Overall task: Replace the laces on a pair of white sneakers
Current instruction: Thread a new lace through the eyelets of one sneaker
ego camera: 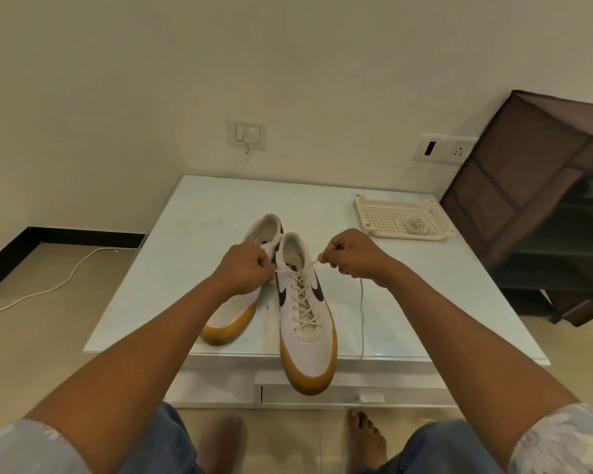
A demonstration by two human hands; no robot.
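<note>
The laced sneaker [306, 331], white with a black swoosh and a tan toe, lies on the glass tabletop [192, 251] with its toe overhanging the near edge. A pale lace [302, 302] criss-crosses up its eyelets to the collar. The left hand [247, 268] is curled tight, pinching the lace's left end just beside the collar. The right hand [353, 254] is likewise closed, with thumb and fingers nipping the right end drawn taut. The slack below the right hand hangs down across the tabletop towards its front edge. The second sneaker [231, 314] sits touching the first on its left, partly under the left wrist; its eyelets are hidden. At the far right corner, a perforated plastic tray [363, 213] holds one coiled lace [415, 226]. A brown fabric shoe rack [545, 186] stands beyond the tabletop.
</note>
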